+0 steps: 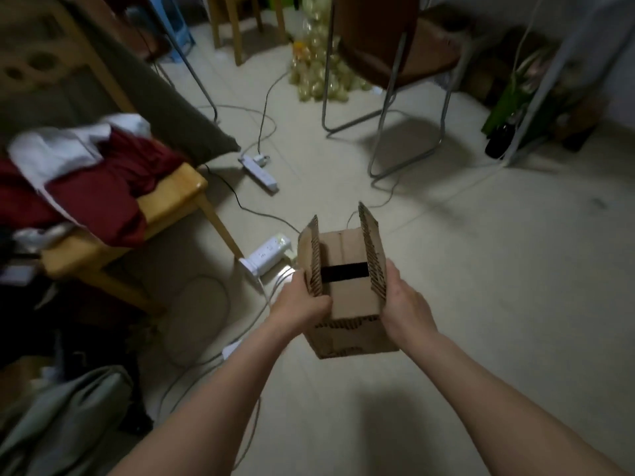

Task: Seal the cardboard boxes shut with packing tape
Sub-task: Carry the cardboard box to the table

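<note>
Nearest to me, the small brown corrugated cardboard box (347,297) is held up in the air over the pale tiled floor (481,304), not resting on anything. The left hand (302,304) has its grip clamped on the box's left flap, thumb curled over the ragged edge; the right hand (402,297) presses flat against the right flap and wall, fingers fairly straight. Both side flaps stand upright, and between them a dark slot gapes where the inner flaps fail to meet. The box's long axis seems to run away from the person, its open top facing up. I see no tape roll near the box, so sealing mid-air looks awkward: the torn flaps could spring back or the box could slip. Beyond the box lie white power strips (264,259) and cables, easy to snag.
</note>
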`<control>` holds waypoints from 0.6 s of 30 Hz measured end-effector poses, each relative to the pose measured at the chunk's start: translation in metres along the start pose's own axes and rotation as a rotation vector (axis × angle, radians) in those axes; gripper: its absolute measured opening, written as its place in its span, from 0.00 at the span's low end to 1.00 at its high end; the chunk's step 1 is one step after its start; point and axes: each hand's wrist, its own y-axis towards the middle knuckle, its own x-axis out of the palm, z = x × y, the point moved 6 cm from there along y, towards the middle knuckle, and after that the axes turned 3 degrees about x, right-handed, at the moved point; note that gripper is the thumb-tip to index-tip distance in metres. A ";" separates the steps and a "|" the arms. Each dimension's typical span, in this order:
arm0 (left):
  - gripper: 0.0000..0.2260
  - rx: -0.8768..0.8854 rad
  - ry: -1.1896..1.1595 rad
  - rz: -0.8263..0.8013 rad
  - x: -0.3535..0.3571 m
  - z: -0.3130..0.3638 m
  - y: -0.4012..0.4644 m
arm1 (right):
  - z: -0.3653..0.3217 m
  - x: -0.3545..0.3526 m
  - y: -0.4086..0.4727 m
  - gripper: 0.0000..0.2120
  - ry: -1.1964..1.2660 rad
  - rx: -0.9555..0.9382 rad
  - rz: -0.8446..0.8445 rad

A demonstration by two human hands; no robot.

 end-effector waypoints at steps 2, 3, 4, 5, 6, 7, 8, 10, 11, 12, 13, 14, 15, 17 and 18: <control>0.20 0.045 -0.149 -0.033 -0.025 0.054 -0.033 | -0.019 -0.056 -0.014 0.35 0.071 -0.012 -0.003; 0.18 0.075 -0.191 -0.008 -0.041 0.081 -0.049 | -0.030 -0.087 -0.021 0.37 0.088 -0.028 -0.014; 0.19 0.106 -0.203 0.032 -0.057 0.109 -0.067 | -0.040 -0.118 -0.029 0.39 0.092 -0.044 -0.030; 0.21 0.138 -0.185 0.074 -0.071 0.135 -0.085 | -0.051 -0.150 -0.037 0.40 0.087 -0.062 -0.039; 0.23 0.164 -0.144 0.108 -0.084 0.159 -0.100 | -0.062 -0.181 -0.046 0.40 0.076 -0.076 -0.047; 0.25 0.190 -0.107 0.131 -0.095 0.182 -0.115 | -0.072 -0.211 -0.054 0.39 0.067 -0.090 -0.053; 0.26 0.213 -0.086 0.149 -0.105 0.205 -0.130 | -0.081 -0.240 -0.062 0.38 0.059 -0.098 -0.062; 0.26 0.251 -0.077 0.178 -0.123 0.245 -0.157 | -0.097 -0.290 -0.076 0.36 0.038 -0.116 -0.063; 0.25 0.270 -0.089 0.192 -0.131 0.264 -0.168 | -0.103 -0.311 -0.081 0.36 0.018 -0.127 -0.060; 0.24 0.287 -0.102 0.206 -0.137 0.280 -0.178 | -0.107 -0.330 -0.084 0.36 -0.015 -0.133 -0.057; 0.24 0.301 -0.111 0.219 -0.144 0.294 -0.185 | -0.112 -0.347 -0.086 0.37 -0.048 -0.140 -0.048; 0.24 0.318 -0.115 0.232 -0.150 0.307 -0.190 | -0.116 -0.362 -0.085 0.38 -0.077 -0.142 -0.036; 0.24 0.332 -0.113 0.242 -0.155 0.317 -0.195 | -0.120 -0.376 -0.083 0.39 -0.096 -0.145 -0.019; 0.24 0.354 -0.108 0.257 -0.166 0.335 -0.199 | -0.128 -0.398 -0.075 0.40 -0.121 -0.152 0.017; 0.24 0.371 -0.103 0.269 -0.171 0.342 -0.200 | -0.133 -0.407 -0.070 0.40 -0.131 -0.157 0.035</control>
